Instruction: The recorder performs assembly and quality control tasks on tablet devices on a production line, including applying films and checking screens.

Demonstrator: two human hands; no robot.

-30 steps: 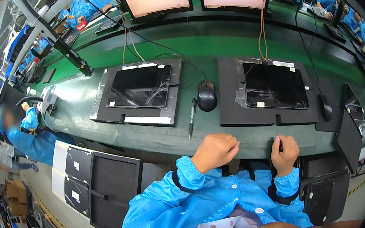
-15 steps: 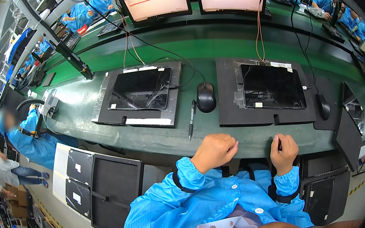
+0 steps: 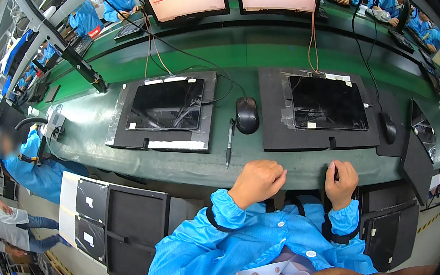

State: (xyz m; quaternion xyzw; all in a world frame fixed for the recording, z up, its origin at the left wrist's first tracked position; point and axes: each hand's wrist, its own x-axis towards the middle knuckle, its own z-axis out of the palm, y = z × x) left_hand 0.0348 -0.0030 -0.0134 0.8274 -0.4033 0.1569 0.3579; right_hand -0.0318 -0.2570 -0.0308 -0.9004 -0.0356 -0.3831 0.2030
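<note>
holds left hand (image 3: 258, 181) in a fist, fingers folded together, and right hand (image 3: 340, 184) loosely curled, thumb up, cannot tell whether clasped on anything; has, just beyond the left fingers, a slim grey-and-black pen (image 3: 229, 144) and, past that, a rounded black plastic mouse (image 3: 246, 115); straight beyond the right fingers, shows a flat black glass-fronted tablet (image 3: 328, 102) on a black rectangular board (image 3: 299, 146); farther off, up-left of the left fingers, shows a second flat black tablet (image 3: 166, 107) on a taped dark board (image 3: 211, 121)
</note>
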